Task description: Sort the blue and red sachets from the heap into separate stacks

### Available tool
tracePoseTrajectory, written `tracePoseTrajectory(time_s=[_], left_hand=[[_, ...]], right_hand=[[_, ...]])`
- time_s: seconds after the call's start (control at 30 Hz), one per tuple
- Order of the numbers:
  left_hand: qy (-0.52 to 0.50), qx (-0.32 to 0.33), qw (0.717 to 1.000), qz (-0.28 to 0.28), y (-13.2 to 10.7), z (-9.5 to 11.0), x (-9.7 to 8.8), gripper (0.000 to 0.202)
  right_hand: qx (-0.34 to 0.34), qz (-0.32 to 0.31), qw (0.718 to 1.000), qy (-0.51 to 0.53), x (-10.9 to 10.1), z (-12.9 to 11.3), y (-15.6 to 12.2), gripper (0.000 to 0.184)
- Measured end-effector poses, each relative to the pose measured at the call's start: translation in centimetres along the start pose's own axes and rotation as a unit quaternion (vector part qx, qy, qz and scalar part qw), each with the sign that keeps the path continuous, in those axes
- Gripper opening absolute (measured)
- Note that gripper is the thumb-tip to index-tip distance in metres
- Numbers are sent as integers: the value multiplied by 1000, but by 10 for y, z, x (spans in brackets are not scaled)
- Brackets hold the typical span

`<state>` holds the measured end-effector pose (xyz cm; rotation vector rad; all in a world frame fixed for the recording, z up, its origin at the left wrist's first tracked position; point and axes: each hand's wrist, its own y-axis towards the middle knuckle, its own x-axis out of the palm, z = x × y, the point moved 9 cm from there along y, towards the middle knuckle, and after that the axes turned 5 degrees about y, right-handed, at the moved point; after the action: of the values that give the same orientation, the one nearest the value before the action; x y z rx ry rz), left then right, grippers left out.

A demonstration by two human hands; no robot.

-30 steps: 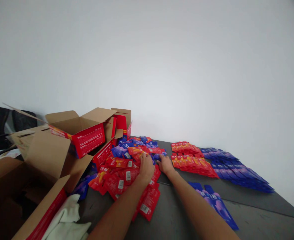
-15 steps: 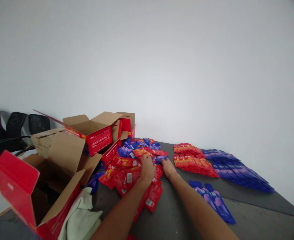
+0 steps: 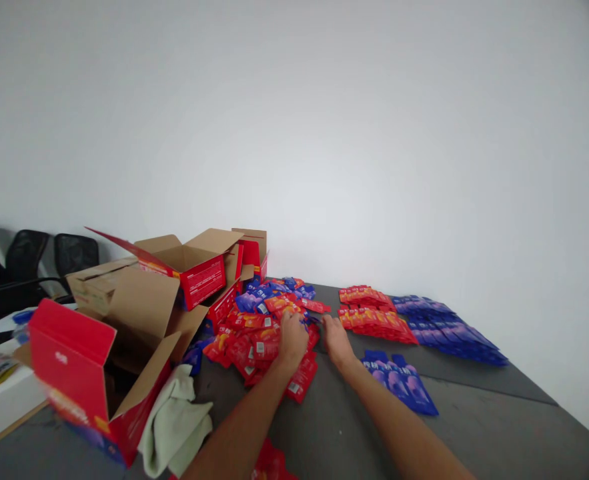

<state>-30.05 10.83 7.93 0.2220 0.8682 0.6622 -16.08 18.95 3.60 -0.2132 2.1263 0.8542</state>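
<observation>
A mixed heap of red and blue foil pouches [image 3: 254, 333] lies in the middle of the table. Over its right side is my left hand [image 3: 293, 339], fingers curled and closed; what they grip is mostly hidden, with a bit of blue showing beside them. My right hand [image 3: 337, 341] is just to the right, fingertips pinched at the end of a dark blue pouch [image 3: 316, 320] seen almost edge-on between both hands. Right of it lie overlapping rows of red pouches [image 3: 377, 323], rows of blue pouches [image 3: 454, 333], and a small nearer group of blue pouches [image 3: 399, 383].
Open red cartons [image 3: 201, 283] stand at the back left, and another open carton [image 3: 74, 367] is nearer. A pale green cloth [image 3: 177, 420] lies beside it. More red pouches [image 3: 271, 463] are at the front edge. Black chairs [image 3: 77, 253] stand far left.
The view has shifted slightly, so the rows at right appear further left. My right hand has turned, and the blue pouch at its fingertips now shows only a thin dark edge.
</observation>
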Motion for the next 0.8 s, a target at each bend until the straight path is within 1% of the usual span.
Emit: tracePoseTrajectory(time_s=[0.17, 0.23, 0.33, 0.47, 0.5, 0.57, 0.6, 0.63, 0.7, 0.73, 0.8], left_hand=[[5, 7, 1000, -22, -30, 12, -2, 21], [8, 3, 999, -43, -46, 14, 2, 21], [18, -18, 997, -68, -72, 13, 9, 22], [40, -16, 994, -105, -102, 15, 20, 20], [52, -17, 993, -105, -108, 16, 20, 22], [70, -23, 993, -89, -115, 19, 19, 29], [65, -24, 994, -80, -117, 21, 18, 34], [43, -26, 996, -79, -119, 24, 20, 39], [-49, -39, 993, -99, -123, 29, 27, 49], [-110, -57, 986, -115, -125, 30, 33, 52], [-231, -121, 955, -144, -131, 27, 46, 55]], right_hand=[[22, 58, 997, 38, -26, -13, -47, 32], [29, 70, 996, 44, -35, -16, -66, 34], [34, 89, 994, 57, -51, -21, -96, 34], [28, 102, 991, 86, -67, -27, -133, 36], [28, 100, 990, 92, -69, -28, -141, 36], [30, 93, 990, 100, -69, -29, -156, 36], [30, 89, 990, 104, -69, -29, -162, 36], [29, 85, 990, 110, -68, -30, -167, 35], [24, 83, 989, 124, -69, -32, -174, 33], [18, 86, 988, 130, -70, -33, -176, 32], [1, 94, 986, 139, -74, -37, -177, 32]])
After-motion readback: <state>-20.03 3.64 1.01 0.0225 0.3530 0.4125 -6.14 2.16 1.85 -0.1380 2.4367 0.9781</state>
